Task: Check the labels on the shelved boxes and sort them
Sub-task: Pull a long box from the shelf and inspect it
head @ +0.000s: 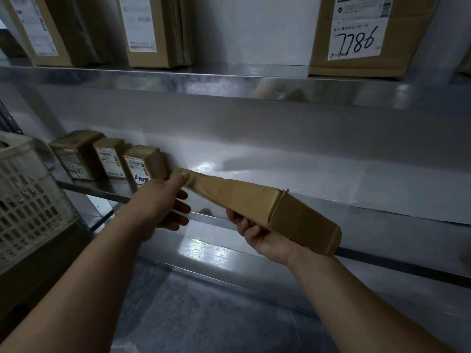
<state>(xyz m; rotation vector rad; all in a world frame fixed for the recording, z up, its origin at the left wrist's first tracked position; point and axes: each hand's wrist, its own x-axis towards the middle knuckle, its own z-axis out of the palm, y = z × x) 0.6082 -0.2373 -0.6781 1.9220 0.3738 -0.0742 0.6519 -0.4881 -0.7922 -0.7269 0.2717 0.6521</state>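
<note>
On upper-shelf box (pixel 410 47) label (pixel 356 29): "7786"

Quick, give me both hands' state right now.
Left hand: holds the far end of the long box, thumb on top.
Right hand: grips the long box's near end from below.

Upper boxes (pixel 367 34): tops cut off by the frame edge. Basket (pixel 23 189): cut off at left. Small boxes (pixel 109 157): label print too small to read. Right grip (pixel 257 234): fingertips hidden behind the long box (pixel 254 202).
</note>
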